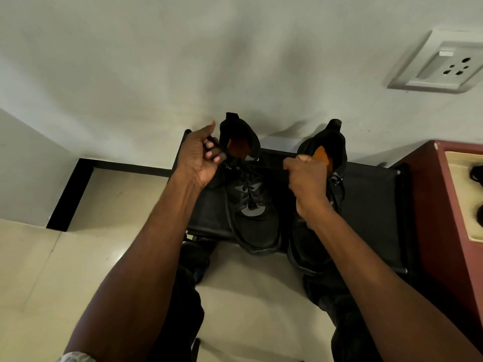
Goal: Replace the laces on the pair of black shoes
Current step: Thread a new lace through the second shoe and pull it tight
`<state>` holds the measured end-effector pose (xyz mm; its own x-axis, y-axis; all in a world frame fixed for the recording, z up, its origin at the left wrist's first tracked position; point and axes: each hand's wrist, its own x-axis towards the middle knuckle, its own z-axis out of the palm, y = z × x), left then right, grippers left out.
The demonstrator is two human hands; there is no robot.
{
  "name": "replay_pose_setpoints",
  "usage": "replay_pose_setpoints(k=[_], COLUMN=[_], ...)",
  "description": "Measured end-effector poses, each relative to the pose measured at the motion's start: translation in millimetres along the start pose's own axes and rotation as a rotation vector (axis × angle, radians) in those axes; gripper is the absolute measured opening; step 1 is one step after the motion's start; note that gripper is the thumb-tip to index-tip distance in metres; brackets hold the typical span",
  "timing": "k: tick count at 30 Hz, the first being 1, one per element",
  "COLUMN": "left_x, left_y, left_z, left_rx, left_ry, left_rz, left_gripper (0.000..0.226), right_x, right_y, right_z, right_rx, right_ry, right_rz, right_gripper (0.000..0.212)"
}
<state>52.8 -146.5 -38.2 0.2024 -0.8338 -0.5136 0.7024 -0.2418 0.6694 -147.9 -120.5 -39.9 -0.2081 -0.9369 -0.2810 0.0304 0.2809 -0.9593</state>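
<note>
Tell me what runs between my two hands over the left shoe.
In the head view, a black lace stretches from the left hand to the right hand, above the left shoe.

A low black rack [371,194] on the tiled floor [52,270] carries two black shoes [251,205] side by side.

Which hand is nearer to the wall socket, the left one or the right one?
Right. The right hand is over the right-side shoe, below and left of the wall socket; the left hand is farther left, beside the other shoe.
</note>
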Motion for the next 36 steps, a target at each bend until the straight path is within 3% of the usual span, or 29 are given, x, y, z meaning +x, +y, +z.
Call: replay_pose_setpoints(k=[4,11,22,27,30,32,34,36], left_x=[-0.1,7.0,12.4,-12.5,-34.6,-50.2,-62.9,-71.9], left_y=[-1.3,-5.8,-9.6,-16.2,-23.4,-34.2,-48.3,-56.6], left_z=[2.8,-3.9,-15.4,-34.1,-45.0,-43.1,-35.2,-26.7], left_rx=[0.122,0.243,0.235,0.642,0.78,0.848,0.98,1.057], left_ry=[0.059,0.138,0.191,0.138,0.085,0.046,0.053,0.087], left_rz=[0.092,0.237,0.197,0.247,0.207,0.202,0.298,0.408], left_gripper=[0.046,0.052,0.045,0.019,0.027,0.031,0.024,0.027], right_x=[-0.3,-4.1,-0.2,-19.2,-44.2,-70.6,-98.8,-113.1], right_y=[11.2,23.9,31.7,31.5,27.0,24.6,23.6,23.3], right_z=[-7.3,-14.0,-18.4,-19.6,-19.3,-11.2,-0.9,-1.0], right_rx=[-0.622,-0.997,-1.001,-0.704,-0.641,-0.625,-0.7,-0.867], right_ry=[-0.048,-0.055,0.002,0.068,0.112,0.009,-0.304,-0.417], right_rz=[-0.352,-0.503,-0.536,-0.522,-0.534,-0.435,-0.336,-0.514], right_gripper=[0.05,0.043,0.048,0.05,0.054,0.053,0.048,0.045])
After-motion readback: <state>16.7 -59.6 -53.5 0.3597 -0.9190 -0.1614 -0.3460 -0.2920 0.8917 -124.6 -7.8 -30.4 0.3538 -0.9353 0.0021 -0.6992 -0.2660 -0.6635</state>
